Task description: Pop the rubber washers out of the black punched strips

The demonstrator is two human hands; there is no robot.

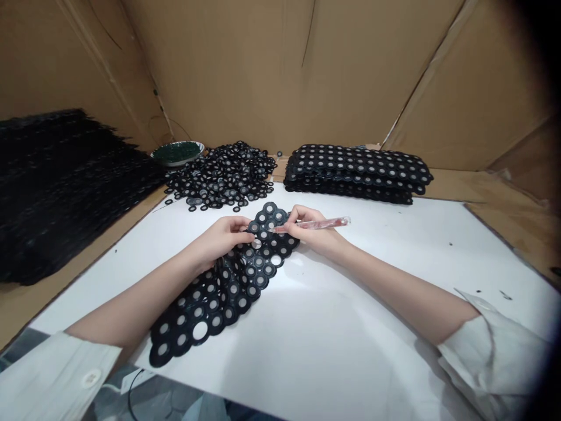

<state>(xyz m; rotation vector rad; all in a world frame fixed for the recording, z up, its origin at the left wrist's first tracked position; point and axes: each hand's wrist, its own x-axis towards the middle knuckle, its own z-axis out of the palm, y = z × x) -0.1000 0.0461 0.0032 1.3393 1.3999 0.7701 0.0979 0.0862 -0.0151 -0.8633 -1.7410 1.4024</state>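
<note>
On the white worktop [350,345], a black strip of joined rings [243,302] is laid diagonally, its long axis running from the near left to the far end between the hands. Its left edge is pinched by the left hand [227,238], beside whose forearm the strip is stretched. By the right hand [312,229], a slim pen-like tool [326,223] is gripped, its tip pointed at the rings.

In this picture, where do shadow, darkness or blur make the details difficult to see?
All in the head view: a black, blurred band hides the right edge; a soft shadow greys the near part of the white tabletop; the black heap at left is too dark to separate its pieces; the strip of black rings looks clearer.
</note>
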